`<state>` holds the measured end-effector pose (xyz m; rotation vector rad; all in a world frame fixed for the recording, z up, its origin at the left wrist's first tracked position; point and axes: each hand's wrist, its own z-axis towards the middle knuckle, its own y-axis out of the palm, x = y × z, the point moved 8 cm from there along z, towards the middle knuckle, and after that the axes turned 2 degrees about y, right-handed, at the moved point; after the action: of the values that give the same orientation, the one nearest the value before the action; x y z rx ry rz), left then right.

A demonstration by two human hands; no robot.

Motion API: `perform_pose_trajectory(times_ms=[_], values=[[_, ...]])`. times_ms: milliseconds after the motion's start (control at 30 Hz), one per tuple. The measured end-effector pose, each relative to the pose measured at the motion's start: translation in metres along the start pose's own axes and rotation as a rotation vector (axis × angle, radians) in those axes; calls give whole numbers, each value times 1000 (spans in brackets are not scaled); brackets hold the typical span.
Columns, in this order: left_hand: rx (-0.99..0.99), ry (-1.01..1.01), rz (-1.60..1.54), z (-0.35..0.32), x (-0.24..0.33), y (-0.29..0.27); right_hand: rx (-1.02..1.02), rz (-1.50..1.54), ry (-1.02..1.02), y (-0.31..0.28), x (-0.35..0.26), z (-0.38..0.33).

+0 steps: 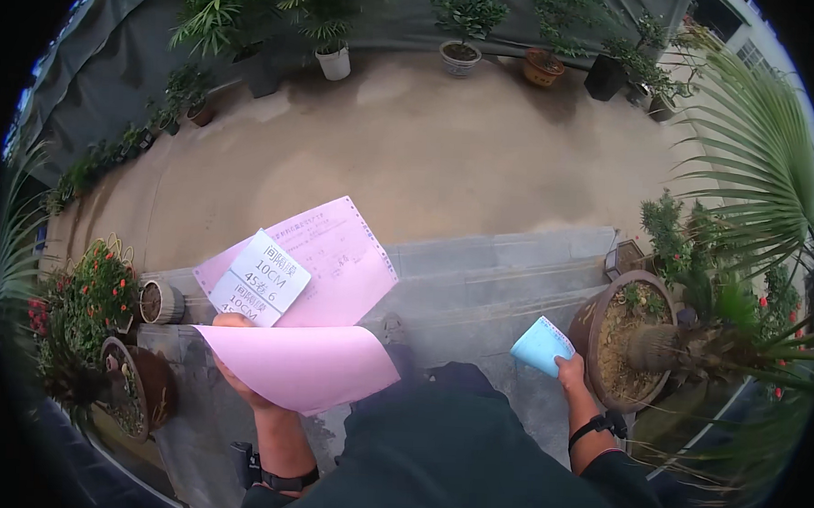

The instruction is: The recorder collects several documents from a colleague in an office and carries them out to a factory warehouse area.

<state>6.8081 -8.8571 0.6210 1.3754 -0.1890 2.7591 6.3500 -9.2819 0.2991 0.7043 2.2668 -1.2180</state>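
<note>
My left hand is closed on several pink paper forms, one spread out flat and another curling over toward me. White printed labels lie on top of the far pink sheet, their lower end by my left thumb. The curled pink sheet covers most of my left fingers. Off to the right, my right hand grips a folded light-blue paper form by its near right corner. The two hands are well apart.
Grey stone steps lead down to a tan paved floor. A large brown pot with a palm stands close by my right hand; another brown pot is at the left. Potted plants line the dark far wall.
</note>
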Motion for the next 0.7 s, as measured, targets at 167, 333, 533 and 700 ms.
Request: perform_pose_trajectory(times_ms=[167, 333, 533, 700], values=[[-33, -80, -238, 79, -47, 66, 104, -44, 217, 20, 59, 33], [-65, -134, -354, 124, -92, 131, 144, 107, 297, 40, 30, 59], [-47, -196, -378, 135, -165, 202, 83, 29, 223, 91, -25, 181], [-126, -221, -387, 137, -240, 302, 98, -63, 33, 131, -55, 339]])
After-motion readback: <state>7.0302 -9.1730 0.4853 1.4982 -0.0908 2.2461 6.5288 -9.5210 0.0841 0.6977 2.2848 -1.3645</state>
